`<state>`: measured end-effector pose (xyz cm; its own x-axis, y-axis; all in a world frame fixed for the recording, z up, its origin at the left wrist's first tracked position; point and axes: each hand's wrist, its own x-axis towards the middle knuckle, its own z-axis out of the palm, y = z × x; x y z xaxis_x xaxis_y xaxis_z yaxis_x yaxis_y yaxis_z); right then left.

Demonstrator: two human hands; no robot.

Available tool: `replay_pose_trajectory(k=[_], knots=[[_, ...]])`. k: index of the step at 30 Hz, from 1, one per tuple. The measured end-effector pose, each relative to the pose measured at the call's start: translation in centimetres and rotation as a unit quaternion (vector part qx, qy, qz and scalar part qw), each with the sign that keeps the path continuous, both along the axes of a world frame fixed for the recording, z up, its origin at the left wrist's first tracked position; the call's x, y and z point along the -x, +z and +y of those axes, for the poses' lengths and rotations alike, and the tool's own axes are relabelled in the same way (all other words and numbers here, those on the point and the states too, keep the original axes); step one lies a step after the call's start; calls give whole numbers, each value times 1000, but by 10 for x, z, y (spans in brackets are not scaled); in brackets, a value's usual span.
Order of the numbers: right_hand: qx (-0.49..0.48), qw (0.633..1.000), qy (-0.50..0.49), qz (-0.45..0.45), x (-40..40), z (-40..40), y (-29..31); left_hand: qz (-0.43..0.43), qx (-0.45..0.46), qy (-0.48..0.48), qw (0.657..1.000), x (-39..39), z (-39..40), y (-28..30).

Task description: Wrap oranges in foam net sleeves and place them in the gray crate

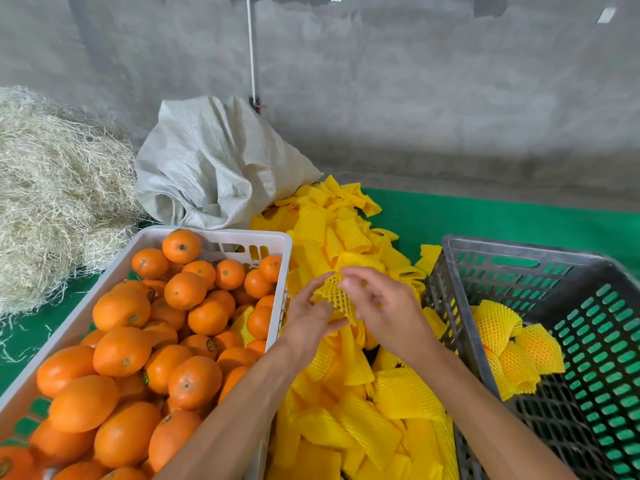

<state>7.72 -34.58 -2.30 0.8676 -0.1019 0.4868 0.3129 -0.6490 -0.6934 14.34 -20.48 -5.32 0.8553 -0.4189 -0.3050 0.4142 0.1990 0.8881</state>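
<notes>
both hands meet over the heap of yellow foam sleeves [349, 368]: the left hand [308, 317] and the right hand [384, 306] each pinch the same foam sleeve [337, 297], stretched a little between them, and their fingers hide part of its mesh, so i cannot tell how far it is opened. the white crate [277, 237] of oranges [121, 348] sits on the left, its near end cut off by the frame edge and partly covered by the left forearm. the gray crate [519, 247] on the right, also cut off, holds a few wrapped oranges [512, 337] against its left wall. small dark stamps show on a couple of oranges, too small to read. behind lie a gray sack [214, 161] and a pile of straw [52, 188] on the green table [485, 220]
</notes>
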Motion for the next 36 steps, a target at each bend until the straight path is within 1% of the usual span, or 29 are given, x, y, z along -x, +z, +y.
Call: replay_pose_trajectory(k=[1,2,3,4,5,6,8,9,10,12,16,19,22,23,25,27,29,31,32,34,36], knots=[[-79,996,-37,4,0,-4,1,-2,37,-10,999,1,2,1],[-116,989,-90,1,-1,-10,1,-13,65,-17,998,2,3,2],[-113,984,-140,10,-1,-19,0,-30,86,-19,996,2,3,4],[-115,979,-165,41,-1,-26,-2,-53,93,-17,994,3,3,4],[-137,973,-162,90,-1,-30,-4,-76,92,-13,993,4,3,5],[-190,962,-131,145,-1,-31,-6,-112,70,-1,991,5,2,6],[-287,929,-53,226,-3,-27,-11,-213,-11,33,976,7,2,4],[-302,922,-25,242,-4,-25,-13,-261,-52,44,963,9,2,2],[-304,920,-7,246,-4,-22,-14,-298,-82,49,950,10,1,1],[-310,921,12,238,-6,-18,-15,-337,-102,46,935,12,0,-2],[-382,895,20,232,-6,-19,-13,-364,-81,9,928,13,-1,-3],[-392,893,-23,219,-5,-21,-7,-391,-69,-40,917,13,-1,-5],[-353,913,-131,160,-5,-35,3,-422,-80,-61,901,17,-5,-9],[-322,923,-167,131,-3,-44,8,-425,-92,-56,899,18,-5,-10],[-221,936,-260,84,3,-71,14,-432,-115,-46,893,17,-6,-15],[-122,926,-354,50,12,-95,15,-430,-143,-33,891,13,-3,-20],[-21,900,-435,31,26,-118,10,-404,-156,-26,901,11,-3,-24],[95,867,-486,60,39,-137,2,-383,-165,-29,908,10,-3,-28],[137,852,-496,97,44,-145,-3,-377,-172,-34,909,9,-3,-30],[166,828,-494,209,51,-155,-13,-369,-188,-42,909,7,-3,-34],[162,809,-465,320,54,-159,-24,-363,-202,-44,909,4,-3,-37]])
